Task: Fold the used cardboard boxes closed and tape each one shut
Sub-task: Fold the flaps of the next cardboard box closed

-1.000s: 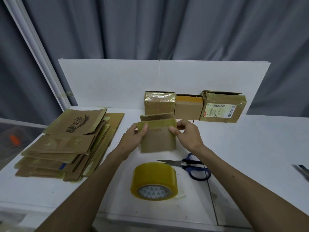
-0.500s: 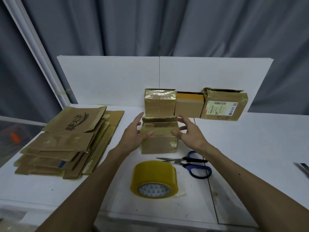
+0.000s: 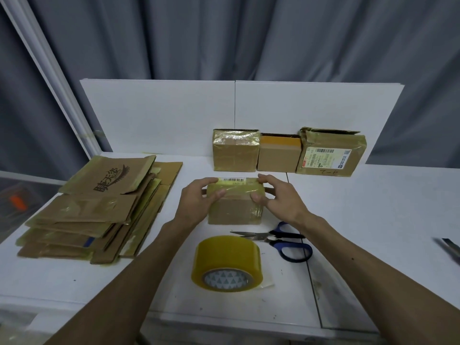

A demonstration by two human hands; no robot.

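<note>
A small brown cardboard box with old shiny tape and a barcode label stands on the white table, its top flaps folded down. My left hand grips its left top edge, thumb on the front. My right hand grips its right top edge, thumb on the front corner. A roll of clear yellowish tape lies in front of the box. Blue-handled scissors lie to the right of the roll.
A stack of flattened cardboard boxes fills the left of the table. Three assembled boxes stand in a row against the white back panel. A dark tool tip shows at the right edge.
The box's top flaps went from raised to folded flat. Both hands moved from holding the flap to gripping the closed top at its two sides.
</note>
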